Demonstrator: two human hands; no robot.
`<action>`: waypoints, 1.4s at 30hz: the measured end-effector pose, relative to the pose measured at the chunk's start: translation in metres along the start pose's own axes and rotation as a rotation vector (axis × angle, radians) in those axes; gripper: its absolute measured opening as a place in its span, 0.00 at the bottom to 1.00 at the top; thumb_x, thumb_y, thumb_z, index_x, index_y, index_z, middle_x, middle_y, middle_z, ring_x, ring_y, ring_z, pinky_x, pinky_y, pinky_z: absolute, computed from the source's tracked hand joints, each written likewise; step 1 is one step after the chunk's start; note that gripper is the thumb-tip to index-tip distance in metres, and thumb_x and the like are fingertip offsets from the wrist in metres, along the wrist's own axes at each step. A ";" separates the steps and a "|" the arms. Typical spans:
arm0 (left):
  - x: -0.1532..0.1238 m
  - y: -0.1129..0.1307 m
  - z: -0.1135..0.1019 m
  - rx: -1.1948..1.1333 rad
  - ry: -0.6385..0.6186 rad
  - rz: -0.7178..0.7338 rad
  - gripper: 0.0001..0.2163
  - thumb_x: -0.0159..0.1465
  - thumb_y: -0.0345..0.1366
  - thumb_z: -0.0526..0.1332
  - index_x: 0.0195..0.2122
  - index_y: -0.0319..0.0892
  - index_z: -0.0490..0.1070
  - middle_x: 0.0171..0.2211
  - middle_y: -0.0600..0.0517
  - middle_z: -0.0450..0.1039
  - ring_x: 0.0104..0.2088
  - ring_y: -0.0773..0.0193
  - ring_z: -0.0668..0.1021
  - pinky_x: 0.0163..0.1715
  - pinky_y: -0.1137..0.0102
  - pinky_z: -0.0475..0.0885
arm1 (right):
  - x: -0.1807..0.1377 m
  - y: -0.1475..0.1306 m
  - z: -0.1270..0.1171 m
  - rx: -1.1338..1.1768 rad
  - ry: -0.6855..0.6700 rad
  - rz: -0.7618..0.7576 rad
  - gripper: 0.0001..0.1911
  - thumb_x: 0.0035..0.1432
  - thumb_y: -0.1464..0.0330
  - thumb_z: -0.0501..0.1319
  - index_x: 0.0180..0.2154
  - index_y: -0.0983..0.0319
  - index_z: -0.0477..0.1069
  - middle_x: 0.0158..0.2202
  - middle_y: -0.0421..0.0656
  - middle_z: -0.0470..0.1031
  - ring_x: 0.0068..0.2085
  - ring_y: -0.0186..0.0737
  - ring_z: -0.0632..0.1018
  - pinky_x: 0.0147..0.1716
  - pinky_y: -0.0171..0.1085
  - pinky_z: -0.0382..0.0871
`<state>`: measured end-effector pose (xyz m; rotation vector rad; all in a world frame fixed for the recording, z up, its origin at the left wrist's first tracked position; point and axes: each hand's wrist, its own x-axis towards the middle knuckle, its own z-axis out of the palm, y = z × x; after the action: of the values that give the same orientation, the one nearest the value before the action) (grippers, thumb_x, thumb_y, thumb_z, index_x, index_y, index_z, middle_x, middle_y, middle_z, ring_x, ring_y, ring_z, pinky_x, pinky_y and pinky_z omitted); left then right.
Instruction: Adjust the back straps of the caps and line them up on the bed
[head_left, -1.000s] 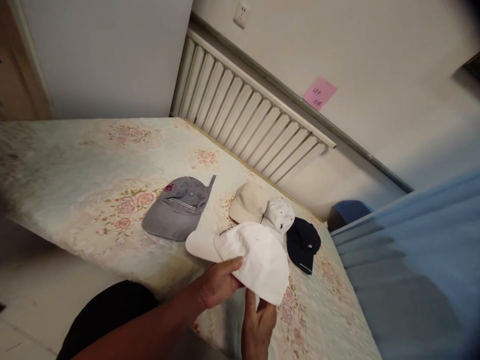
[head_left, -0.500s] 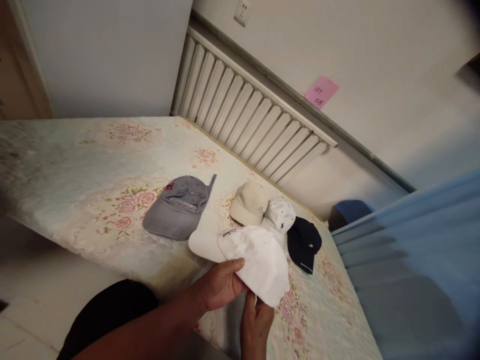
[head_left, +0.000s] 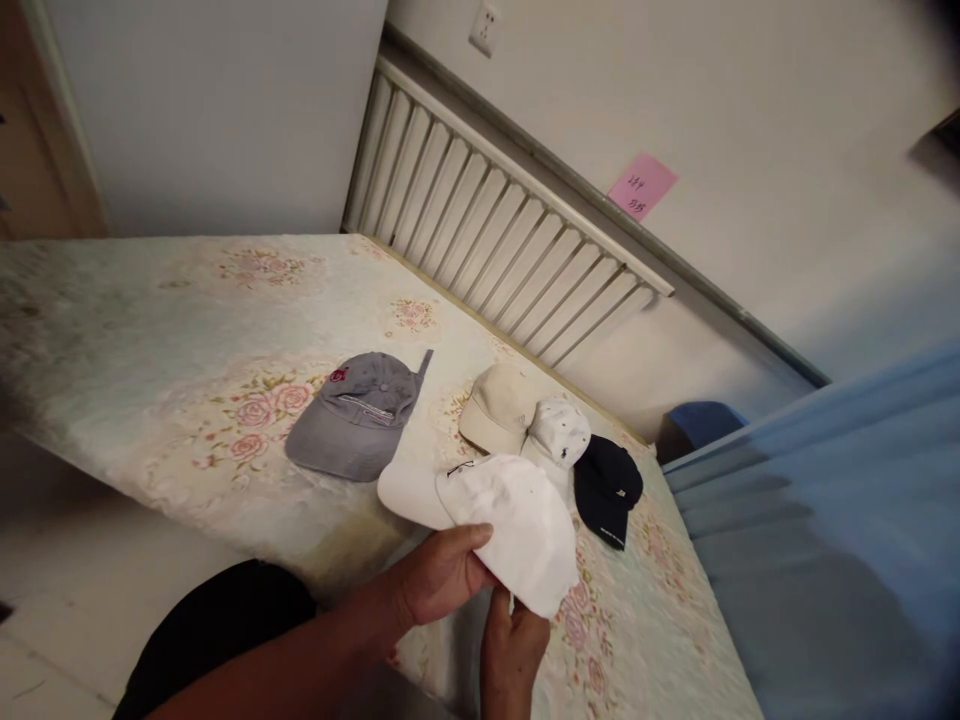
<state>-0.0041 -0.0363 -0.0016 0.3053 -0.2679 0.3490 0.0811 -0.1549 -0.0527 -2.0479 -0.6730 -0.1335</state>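
I hold a white baseball cap [head_left: 517,520] just above the near edge of a floral mattress [head_left: 165,330]. My left hand [head_left: 439,575] grips its side, thumb on top of the crown. My right hand [head_left: 514,645] pinches the cap's back edge from below. The cap's brim points left. Behind it lie a grey cap [head_left: 356,415], a beige cap [head_left: 499,405], a white spotted cap [head_left: 559,430] and a dark navy cap [head_left: 607,485].
A slatted white headboard [head_left: 495,230] runs along the far side of the mattress, against a wall with a pink sticky note [head_left: 641,185] and a socket [head_left: 484,25]. Blue fabric [head_left: 825,540] fills the right. A blue box [head_left: 701,420] sits by the wall.
The white cap has sunk slightly and shifted a little right in my hands. My right hand's fingers have closed on its back edge. The other caps have not moved.
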 end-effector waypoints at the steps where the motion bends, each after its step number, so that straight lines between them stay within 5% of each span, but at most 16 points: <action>1: 0.000 -0.001 0.000 0.009 0.000 -0.004 0.19 0.63 0.31 0.54 0.55 0.33 0.67 0.50 0.39 0.73 0.55 0.50 0.71 0.58 0.53 0.57 | 0.000 0.001 0.001 0.001 0.004 -0.009 0.27 0.54 0.61 0.56 0.49 0.73 0.70 0.51 0.61 0.73 0.56 0.56 0.71 0.53 0.50 0.66; 10: -0.003 -0.010 0.010 0.078 -0.018 -0.071 0.18 0.62 0.33 0.56 0.51 0.33 0.70 0.47 0.40 0.75 0.55 0.49 0.71 0.59 0.52 0.57 | -0.011 0.014 0.017 -0.012 0.010 -0.080 0.31 0.54 0.60 0.56 0.55 0.73 0.64 0.55 0.61 0.69 0.63 0.58 0.60 0.60 0.58 0.53; 17: -0.002 -0.016 0.007 0.148 -0.025 -0.135 0.20 0.61 0.36 0.55 0.53 0.33 0.70 0.47 0.39 0.75 0.55 0.48 0.71 0.59 0.51 0.55 | -0.014 0.027 0.026 -0.023 -0.011 -0.169 0.33 0.58 0.60 0.56 0.61 0.69 0.56 0.58 0.58 0.66 0.62 0.55 0.63 0.59 0.57 0.54; 30: -0.006 -0.033 0.004 0.186 0.047 -0.152 0.18 0.63 0.35 0.56 0.53 0.37 0.70 0.50 0.42 0.74 0.57 0.51 0.69 0.60 0.52 0.55 | -0.001 0.033 0.035 -0.365 -0.064 -0.462 0.25 0.65 0.66 0.43 0.59 0.68 0.60 0.51 0.55 0.73 0.60 0.49 0.66 0.56 0.57 0.60; 36: -0.008 -0.035 0.007 0.168 0.094 -0.155 0.18 0.63 0.36 0.58 0.53 0.36 0.69 0.50 0.42 0.74 0.59 0.51 0.67 0.62 0.52 0.51 | -0.002 0.026 0.031 -0.358 -0.129 -0.419 0.25 0.63 0.72 0.42 0.60 0.66 0.58 0.50 0.54 0.74 0.59 0.48 0.68 0.56 0.56 0.61; 42: -0.009 -0.035 0.009 0.160 0.221 -0.082 0.20 0.62 0.35 0.60 0.55 0.38 0.68 0.55 0.42 0.70 0.62 0.53 0.62 0.64 0.54 0.48 | -0.006 0.022 0.026 -0.119 -0.047 -0.288 0.27 0.63 0.62 0.50 0.60 0.66 0.58 0.54 0.54 0.71 0.61 0.51 0.65 0.56 0.56 0.60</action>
<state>-0.0007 -0.0733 -0.0050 0.4308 -0.0096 0.3210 0.0831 -0.1448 -0.0859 -2.0615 -1.0080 -0.2985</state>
